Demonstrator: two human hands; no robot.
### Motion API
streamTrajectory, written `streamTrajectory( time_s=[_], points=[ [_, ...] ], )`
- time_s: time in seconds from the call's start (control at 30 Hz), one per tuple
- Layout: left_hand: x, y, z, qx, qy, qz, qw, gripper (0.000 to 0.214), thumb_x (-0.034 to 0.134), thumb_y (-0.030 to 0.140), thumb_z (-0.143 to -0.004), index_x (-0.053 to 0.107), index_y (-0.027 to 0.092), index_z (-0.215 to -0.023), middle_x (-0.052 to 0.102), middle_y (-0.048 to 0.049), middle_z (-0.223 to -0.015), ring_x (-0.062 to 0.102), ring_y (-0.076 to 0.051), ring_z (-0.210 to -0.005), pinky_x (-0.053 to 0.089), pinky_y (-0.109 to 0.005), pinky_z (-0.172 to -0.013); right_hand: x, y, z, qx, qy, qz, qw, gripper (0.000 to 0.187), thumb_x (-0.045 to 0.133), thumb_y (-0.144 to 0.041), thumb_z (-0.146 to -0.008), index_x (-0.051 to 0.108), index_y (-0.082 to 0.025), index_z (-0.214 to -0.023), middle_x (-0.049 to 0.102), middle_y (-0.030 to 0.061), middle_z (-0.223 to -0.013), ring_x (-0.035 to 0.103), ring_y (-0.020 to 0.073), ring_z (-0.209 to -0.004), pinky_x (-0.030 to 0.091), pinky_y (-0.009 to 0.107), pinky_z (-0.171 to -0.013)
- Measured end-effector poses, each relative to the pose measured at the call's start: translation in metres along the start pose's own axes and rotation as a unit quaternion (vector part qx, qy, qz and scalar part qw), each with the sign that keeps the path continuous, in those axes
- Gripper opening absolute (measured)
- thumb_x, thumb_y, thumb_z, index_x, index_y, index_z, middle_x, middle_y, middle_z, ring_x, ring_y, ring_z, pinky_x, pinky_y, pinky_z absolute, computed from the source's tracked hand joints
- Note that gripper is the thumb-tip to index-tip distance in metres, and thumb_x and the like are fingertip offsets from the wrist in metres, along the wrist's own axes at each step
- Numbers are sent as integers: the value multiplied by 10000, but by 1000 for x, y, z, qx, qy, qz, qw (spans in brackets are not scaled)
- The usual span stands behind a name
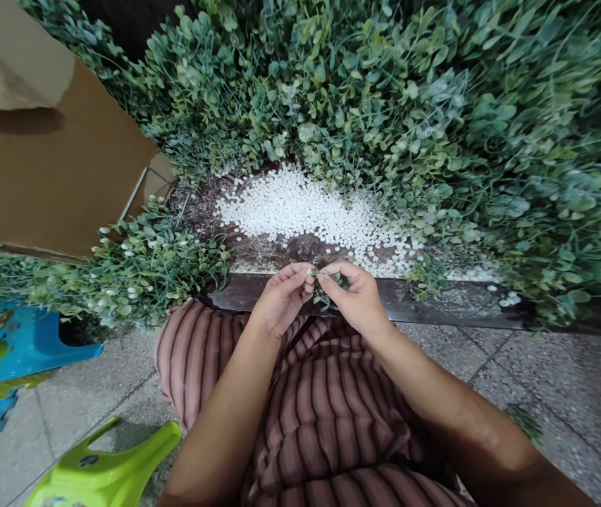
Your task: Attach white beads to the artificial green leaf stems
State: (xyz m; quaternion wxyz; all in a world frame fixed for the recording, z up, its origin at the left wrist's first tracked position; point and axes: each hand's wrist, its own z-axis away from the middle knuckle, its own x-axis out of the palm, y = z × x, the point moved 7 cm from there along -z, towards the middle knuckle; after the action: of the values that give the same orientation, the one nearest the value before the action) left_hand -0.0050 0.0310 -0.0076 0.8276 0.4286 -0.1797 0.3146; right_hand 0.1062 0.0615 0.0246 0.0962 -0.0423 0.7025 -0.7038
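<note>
My left hand (285,297) pinches a small white bead at its fingertips, near the table's front edge. Close against it, my right hand (354,294) is closed on the stem of an artificial green sprig (324,301), whose leaves hang down between my hands. The bead meets the sprig at the fingertips; whether it is fixed on a stem I cannot tell. Just beyond my hands, a spread heap of small white beads (294,208) lies on the dark table (300,250). To the left is a pile of sprigs with white beads on them (157,260).
A large mass of artificial greenery (385,98) covers the back and right. At the left stands an open cardboard box (51,176). A blue plastic stool (20,338) and a green plastic stool (104,465) are on the tiled floor (569,380). A loose sprig (525,424) lies at the right.
</note>
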Motion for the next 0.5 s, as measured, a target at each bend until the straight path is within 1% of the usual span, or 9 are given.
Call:
streamTrajectory(
  time_s=[0.2,0.5],
  points=[
    [0,-2,-1,-9,-18,11,1000,140,735,165,-592,646,121,-691,570,23,-562,487,-23,-508,415,-138,-545,-2,0,0,10,5,4,1000,100,574,-259,-710,587,-185,-643,596,-2,-640,538,136,-630,431,270,-650],
    [-2,-2,-1,-16,-18,6,1000,142,735,167,-595,647,118,-696,571,20,-550,486,-25,-497,412,-145,-541,0,1,-2,13,-14,5,1000,97,565,-245,-692,573,-183,-618,582,-3,-634,521,129,-623,418,265,-645]
  ],
)
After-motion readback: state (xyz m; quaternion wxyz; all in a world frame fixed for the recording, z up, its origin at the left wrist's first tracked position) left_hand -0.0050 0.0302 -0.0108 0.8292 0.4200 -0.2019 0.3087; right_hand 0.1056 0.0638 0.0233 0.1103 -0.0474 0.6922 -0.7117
